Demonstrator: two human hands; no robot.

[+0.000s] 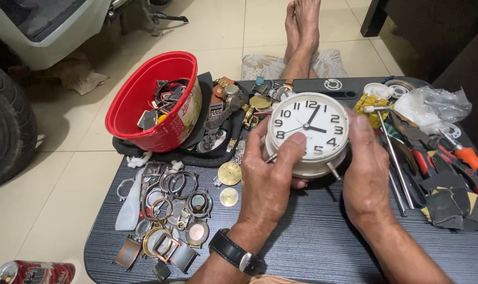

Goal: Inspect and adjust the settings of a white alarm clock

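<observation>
I see a dark low table (312, 242); on it: red bowl (149, 105), watch cases (168, 210) at left, tools (433, 158) at right, w/ sandpaper bits (449, 202).

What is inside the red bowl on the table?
The red bowl lies tipped on its side and holds a heap of dark metal watch parts: cases, straps and small pieces. Whatever sits deeper in the heap is covered.

We have open table (312, 236) between and just below our forearms, the only clear stretch. To the left, loose watch cases (165, 210) crowd the surface, with the red bowl (149, 100) tilted behind them. To the right, screwdrivers and pliers (433, 158) block the way, a plastic bag (433, 105) beyond.
</observation>
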